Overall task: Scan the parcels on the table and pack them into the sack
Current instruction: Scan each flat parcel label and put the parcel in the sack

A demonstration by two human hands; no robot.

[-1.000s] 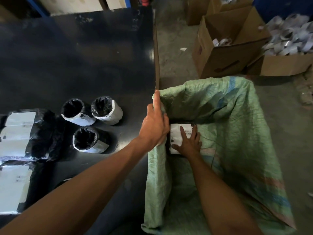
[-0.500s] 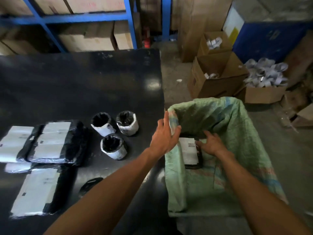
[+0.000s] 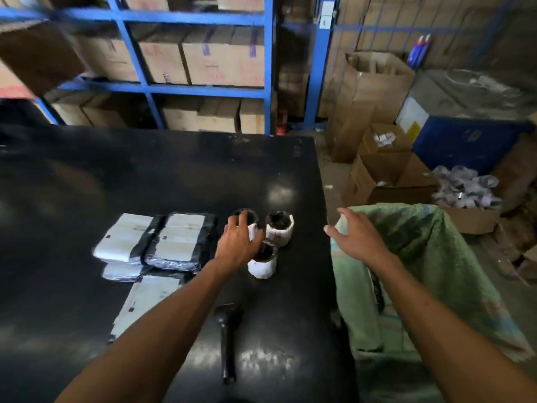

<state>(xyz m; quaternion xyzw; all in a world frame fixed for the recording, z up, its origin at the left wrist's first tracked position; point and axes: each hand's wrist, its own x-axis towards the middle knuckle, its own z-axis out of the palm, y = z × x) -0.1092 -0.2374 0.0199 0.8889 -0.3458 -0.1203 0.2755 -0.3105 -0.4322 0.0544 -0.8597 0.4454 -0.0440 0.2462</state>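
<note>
Nearest you, the scanner [image 3: 227, 341] lies flat on the black table [image 3: 145, 175], handle toward you, untouched by either hand. Left of it, a flat parcel [image 3: 145, 303] with a white label, partly under your left forearm.

Next out: your left hand [image 3: 238, 245] is over the three round parcels, fingers spread and bent downward. The fingertips are at the rim of the far-left round parcel [image 3: 250, 225]; you cannot tell from this blurred view whether they grip it. The near round parcel [image 3: 263, 261] stands just beside the palm, and the far-right round parcel [image 3: 280, 228] stands upright, clear of the hand.

Left of that cluster, flat parcels [image 3: 158, 239] in black wrap with white labels lie side by side, one more peeking out beneath them.

Your right hand [image 3: 359, 237] hovers at the table's right edge, over the near rim of the green sack [image 3: 436, 257]; fingers wide, holding nothing. The sack hangs open beside the table; a dark parcel edge shows inside, mostly hidden by your forearm.

Beyond: open boxes [image 3: 386, 181] on the floor, blue shelving [image 3: 203, 88] stacked with cartons.
</note>
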